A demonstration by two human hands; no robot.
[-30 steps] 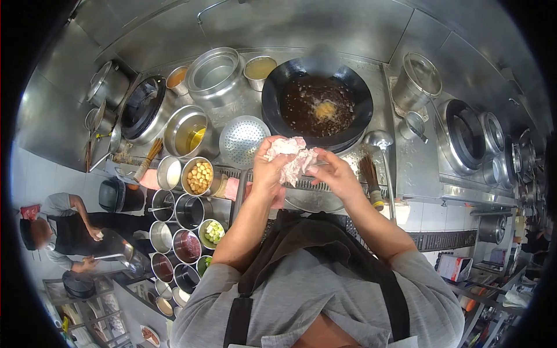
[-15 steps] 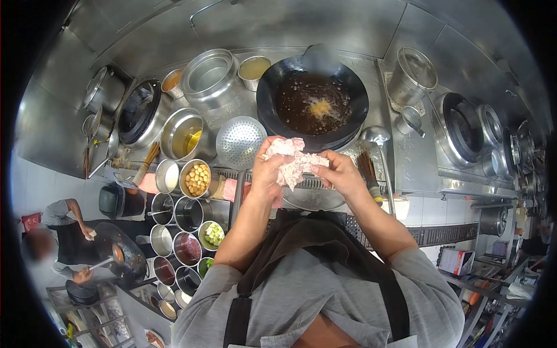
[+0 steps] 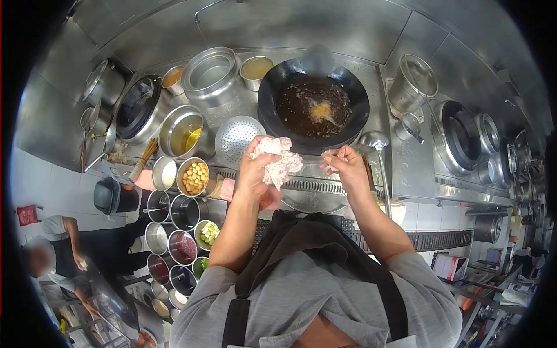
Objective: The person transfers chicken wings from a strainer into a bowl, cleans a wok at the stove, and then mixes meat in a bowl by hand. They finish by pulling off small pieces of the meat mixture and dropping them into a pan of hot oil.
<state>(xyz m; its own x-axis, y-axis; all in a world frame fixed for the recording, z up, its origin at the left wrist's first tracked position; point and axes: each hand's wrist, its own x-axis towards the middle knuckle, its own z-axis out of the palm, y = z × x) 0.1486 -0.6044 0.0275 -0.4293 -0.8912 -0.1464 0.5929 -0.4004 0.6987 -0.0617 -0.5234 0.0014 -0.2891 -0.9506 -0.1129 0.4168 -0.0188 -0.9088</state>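
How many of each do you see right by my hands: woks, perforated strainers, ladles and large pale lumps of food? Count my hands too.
Hands: 2, left hand and right hand
Lump: 1, in the left hand
Wok: 1
Strainer: 1
Ladle: 1
Total: 6

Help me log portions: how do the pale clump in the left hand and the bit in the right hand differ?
Size: the pale clump is far larger than the bit.
Hold: the left hand supports the clump with its thumb across it, while the right hand pinches the bit at the fingertips.
View: most of the clump shows, while the bit is partly hidden.
Both are pale and held on the wearer's side of the wok.
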